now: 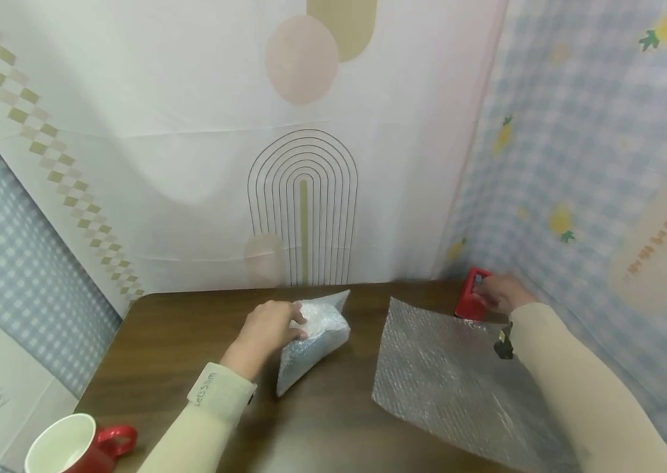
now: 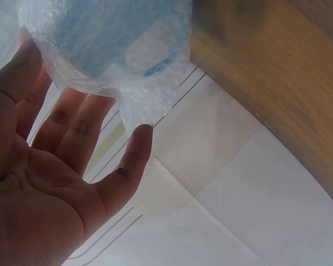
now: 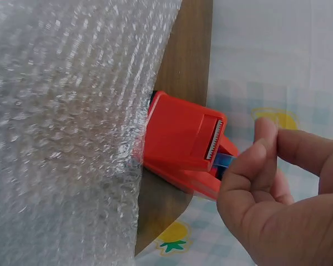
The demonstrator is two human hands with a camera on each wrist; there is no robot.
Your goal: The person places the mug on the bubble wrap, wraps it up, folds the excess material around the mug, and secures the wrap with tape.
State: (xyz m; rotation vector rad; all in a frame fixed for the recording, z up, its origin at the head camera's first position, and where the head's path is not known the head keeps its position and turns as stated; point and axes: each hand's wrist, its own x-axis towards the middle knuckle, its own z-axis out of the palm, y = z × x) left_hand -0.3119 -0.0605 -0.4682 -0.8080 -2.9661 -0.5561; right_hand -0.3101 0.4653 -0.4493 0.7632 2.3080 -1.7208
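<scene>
Pale sleeves [image 1: 581, 387] come nearest, one on each side of the wrapped bundle [image 1: 318, 328]; beneath the bundle spreads the brown table [image 1: 179, 341]; to the bundle's right lies a loose bubble-wrap sheet [image 1: 439, 374], apparently spread flat for easy handling; left of the bundle and nearer stands a red mug [image 1: 94, 454]; well right of it sits a red tape dispenser [image 1: 466, 305], likely placed for arm's reach; the left hand [image 1: 265, 332] grips the bundle's left end, seemingly to steady it; the right hand [image 1: 501, 293], far right of the bundle, bunches its fingertips together beside the dispenser; whether tape is between them, I cannot tell.
</scene>
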